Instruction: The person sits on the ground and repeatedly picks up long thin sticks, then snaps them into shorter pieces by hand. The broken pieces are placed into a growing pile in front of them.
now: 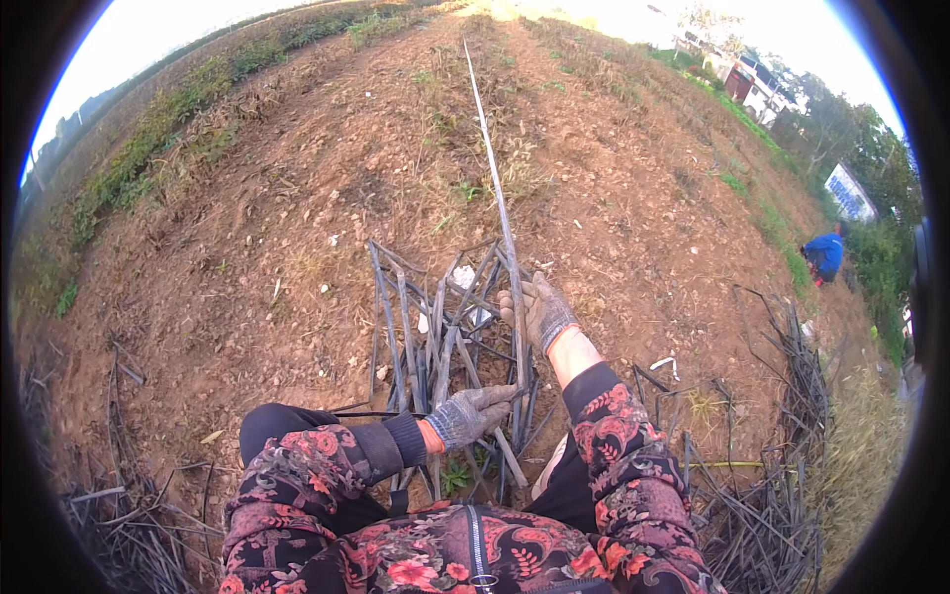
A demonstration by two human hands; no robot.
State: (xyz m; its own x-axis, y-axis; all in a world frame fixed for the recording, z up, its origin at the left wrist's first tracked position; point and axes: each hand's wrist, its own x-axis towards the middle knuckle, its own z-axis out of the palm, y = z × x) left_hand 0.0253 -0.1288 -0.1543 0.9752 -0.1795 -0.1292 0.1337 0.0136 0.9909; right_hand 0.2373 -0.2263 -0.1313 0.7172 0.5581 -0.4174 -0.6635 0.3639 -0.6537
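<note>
A long flat dark strip (496,174), perhaps drip tape, stretches from before me up the field. My right hand (540,308), in a grey knit work glove, grips it with the fingers curled round it. Lower down, my left hand (471,416), gloved alike, holds the near end of the strip between thumb and fingers. Beneath both hands lies a bundle of folded grey strips (408,334) on the soil, bent into zigzag lengths. Pale lumps (464,278) show among the folds.
Heaps of dark strips lie at the lower left (141,542) and right (764,512). Low green plants (171,111) grow at the upper left. A person in blue (824,254) crouches at the far right near a sign (850,193). Clods and dry stalks cover the soil.
</note>
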